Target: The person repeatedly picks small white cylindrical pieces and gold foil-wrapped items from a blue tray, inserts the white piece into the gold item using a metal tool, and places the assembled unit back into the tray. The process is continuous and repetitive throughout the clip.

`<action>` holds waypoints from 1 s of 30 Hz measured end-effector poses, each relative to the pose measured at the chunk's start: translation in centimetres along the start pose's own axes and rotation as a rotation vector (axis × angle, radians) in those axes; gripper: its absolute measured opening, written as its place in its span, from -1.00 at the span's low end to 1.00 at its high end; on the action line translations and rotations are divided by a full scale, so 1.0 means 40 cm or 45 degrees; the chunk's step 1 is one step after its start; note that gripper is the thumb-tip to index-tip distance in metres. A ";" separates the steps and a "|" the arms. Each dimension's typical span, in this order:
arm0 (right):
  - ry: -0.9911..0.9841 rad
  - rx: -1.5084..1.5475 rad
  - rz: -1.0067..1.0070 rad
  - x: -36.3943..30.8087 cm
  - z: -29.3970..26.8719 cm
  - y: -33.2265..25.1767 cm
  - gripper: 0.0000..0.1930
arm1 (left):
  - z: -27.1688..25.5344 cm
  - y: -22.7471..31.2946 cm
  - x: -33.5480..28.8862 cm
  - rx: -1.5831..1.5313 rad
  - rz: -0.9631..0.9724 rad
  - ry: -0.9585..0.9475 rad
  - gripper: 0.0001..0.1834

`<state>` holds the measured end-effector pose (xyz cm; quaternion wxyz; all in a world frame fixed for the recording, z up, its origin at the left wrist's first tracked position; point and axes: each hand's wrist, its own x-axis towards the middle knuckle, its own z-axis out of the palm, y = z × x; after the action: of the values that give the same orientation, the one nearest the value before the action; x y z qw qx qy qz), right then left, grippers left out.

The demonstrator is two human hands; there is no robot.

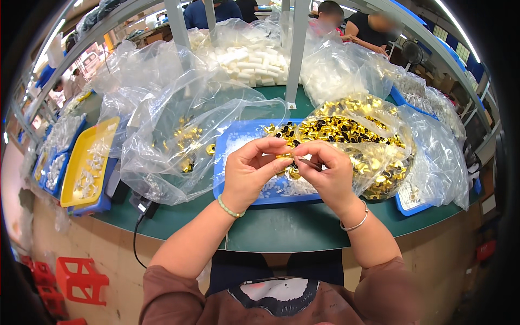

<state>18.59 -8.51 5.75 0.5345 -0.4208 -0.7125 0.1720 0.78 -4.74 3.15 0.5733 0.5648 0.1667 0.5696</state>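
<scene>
On the green table [271,230], a clear bag [154,157] shows a few gold pieces; a fuller bag [379,162] opens over the blue tray [219,181], which also holds white bits [300,188]. The yellow tray [69,189] contains small pale parts. The left hand [248,168] pinches a small gold piece [285,156], meeting the right hand [327,170] (its grip is hidden). This looks like fingertip handling, probably calling next for a steady pinch.

Bright overhead tubes [459,30], fisheye-bent edges
</scene>
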 end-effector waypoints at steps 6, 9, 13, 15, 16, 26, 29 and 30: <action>-0.032 0.024 0.134 -0.002 -0.002 -0.010 -0.82 | 0.000 0.002 -0.004 0.215 0.093 -0.012 -0.69; -0.060 0.055 0.244 -0.003 -0.005 -0.011 -0.82 | -0.001 0.000 -0.001 0.353 0.223 -0.035 -0.71; 0.013 -0.114 0.027 -0.014 0.008 0.008 -0.82 | 0.002 -0.003 -0.001 0.398 0.212 -0.014 -0.71; 0.057 -0.188 -0.148 -0.010 0.018 0.008 -0.81 | 0.004 -0.001 -0.002 0.332 0.136 0.026 -0.70; 0.080 -0.226 -0.236 -0.009 0.022 0.009 -0.81 | 0.008 0.001 -0.004 0.257 0.079 0.049 -0.70; 0.171 -0.203 -0.255 -0.018 0.062 0.016 -0.74 | 0.001 -0.030 0.009 -0.158 -0.162 0.216 -0.63; 0.175 -0.235 -0.284 -0.013 0.066 0.030 -0.71 | -0.005 -0.032 0.013 -0.248 -0.240 0.207 -0.63; 0.171 -0.214 -0.234 -0.013 0.066 0.026 -0.70 | -0.003 -0.028 0.014 -0.283 -0.241 0.203 -0.62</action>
<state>16.68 -7.76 3.75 0.5573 -0.4074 -0.7227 0.0335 1.36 -3.91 2.44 0.6685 0.4325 0.2001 0.5709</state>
